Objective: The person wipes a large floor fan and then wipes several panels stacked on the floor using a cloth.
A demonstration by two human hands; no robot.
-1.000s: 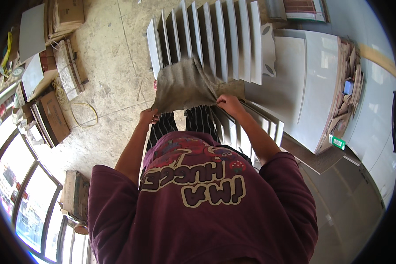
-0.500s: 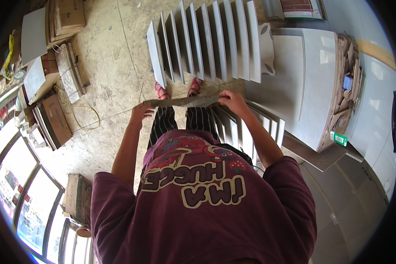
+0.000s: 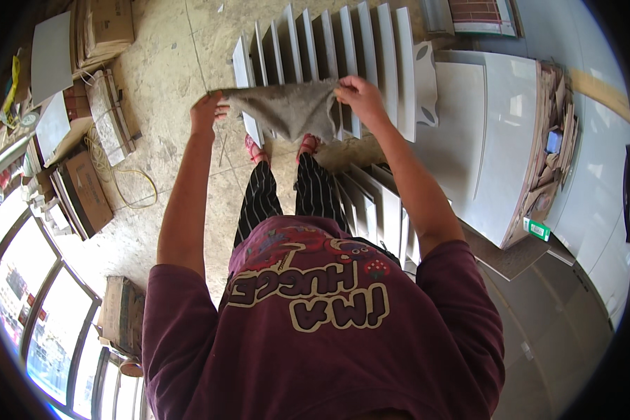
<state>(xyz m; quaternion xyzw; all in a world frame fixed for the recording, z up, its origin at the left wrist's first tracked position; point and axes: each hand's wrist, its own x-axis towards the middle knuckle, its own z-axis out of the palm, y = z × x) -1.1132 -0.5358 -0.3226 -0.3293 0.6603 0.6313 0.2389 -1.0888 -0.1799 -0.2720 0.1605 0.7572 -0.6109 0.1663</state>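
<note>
A grey-brown cloth [image 3: 283, 108] is stretched between my two hands, out in front of me at arm's length. My left hand [image 3: 206, 115] pinches its left upper corner, with some fingers sticking out loosely. At the opposite corner my right hand [image 3: 360, 99] grips the fabric between thumb and fingers. The cloth sags in folds toward its lower edge. Behind it stands a row of upright light-grey tile panels [image 3: 405, 77] in a rack, partly covered by the cloth.
More panels [image 3: 364, 203] stand by my right leg. Large pale slabs [image 3: 462, 126] lean at the right beside torn cardboard [image 3: 549, 140]. Cardboard boxes [image 3: 87, 189] and a yellow cord [image 3: 150, 192] lie at the left on the concrete floor [image 3: 168, 91].
Both hands have risen and moved forward, away from my body. The cloth, a narrow strip before, now hangs spread open in front of the panels.
</note>
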